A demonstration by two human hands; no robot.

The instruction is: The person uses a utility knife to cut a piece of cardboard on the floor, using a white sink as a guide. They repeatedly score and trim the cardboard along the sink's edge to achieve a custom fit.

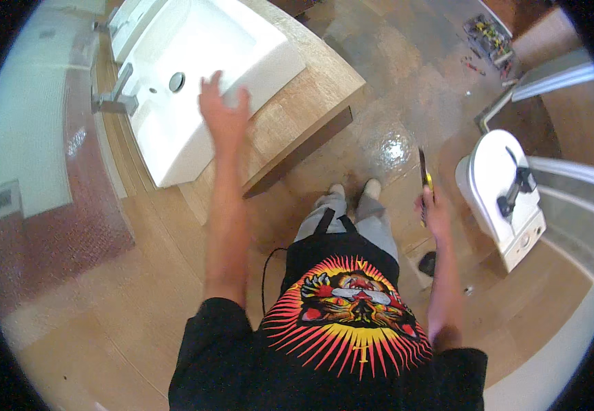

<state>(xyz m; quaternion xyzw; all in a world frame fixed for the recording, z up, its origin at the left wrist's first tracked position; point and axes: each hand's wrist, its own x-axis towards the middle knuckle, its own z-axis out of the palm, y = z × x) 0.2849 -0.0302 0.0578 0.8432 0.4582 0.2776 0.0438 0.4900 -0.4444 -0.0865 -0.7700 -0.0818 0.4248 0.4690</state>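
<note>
My left hand (225,113) is over the front rim of the white rectangular washbasin (269,65), fingers spread and slightly blurred, with nothing in it. Whether it touches the basin I cannot tell. Inside the basin is a round metal drain plug (177,82), and a chrome faucet (115,99) stands at its back edge. Held low on the right side, my right hand (436,214) is closed round the yellow and black handle of a slim tool with a long dark blade (422,166). The blade points away from me; its exact kind is unclear.
A wood-look countertop (311,109) carries the basin, its corner jutting toward the middle. To the right stands a white toilet (496,164), lid down, with a black tool (516,192) on it. An open tool organizer (489,41) lies on the floor at far right.
</note>
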